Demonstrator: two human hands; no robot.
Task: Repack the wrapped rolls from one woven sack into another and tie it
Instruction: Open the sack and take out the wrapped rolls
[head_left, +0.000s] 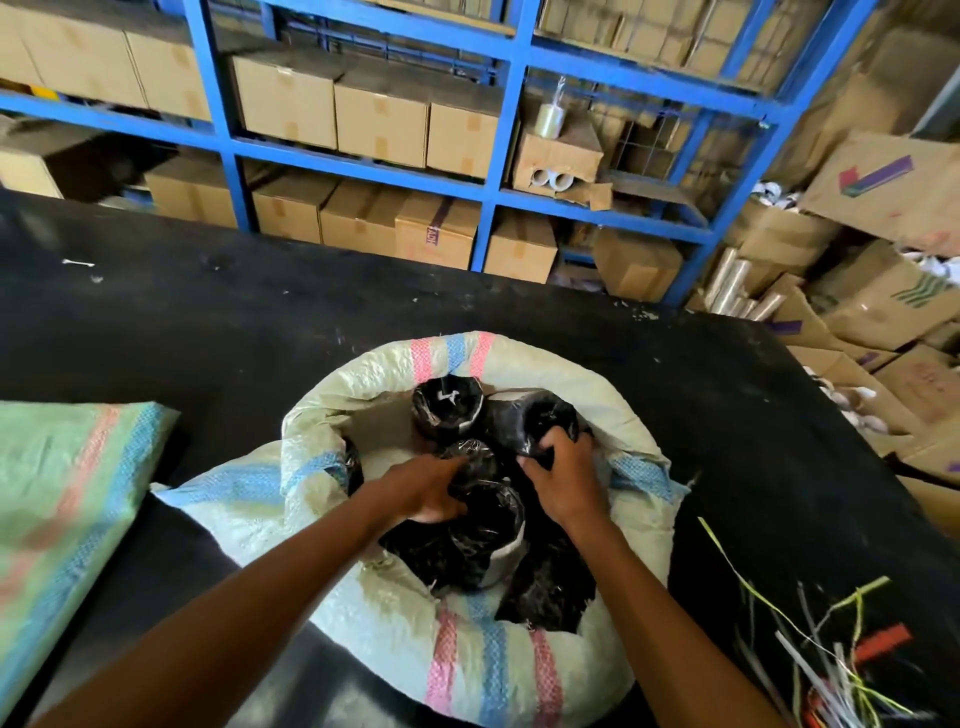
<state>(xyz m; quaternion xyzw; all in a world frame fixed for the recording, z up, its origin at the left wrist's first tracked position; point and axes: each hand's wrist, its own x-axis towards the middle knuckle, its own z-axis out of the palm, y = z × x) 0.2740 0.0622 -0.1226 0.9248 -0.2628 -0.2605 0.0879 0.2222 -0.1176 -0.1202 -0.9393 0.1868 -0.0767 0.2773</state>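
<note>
A big black desk (208, 322) holds an open woven sack (395, 587) full of black wrapped rolls (447, 400). Both hands are inside the sack. The left hand (421, 493) curls its grip round one roll, and the right hand (563, 483) grabs another. Left of the sack lies a flat green sack (67, 499). Behind the sack stand blue shelves (498, 150) with brown boxes (379, 122). Right of it lie loose strings (841, 660).

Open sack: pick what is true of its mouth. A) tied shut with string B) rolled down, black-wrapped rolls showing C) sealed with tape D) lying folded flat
B: the open sack has its rim rolled down, and black-wrapped rolls stand exposed inside while the left hand and right hand grip them.
</note>
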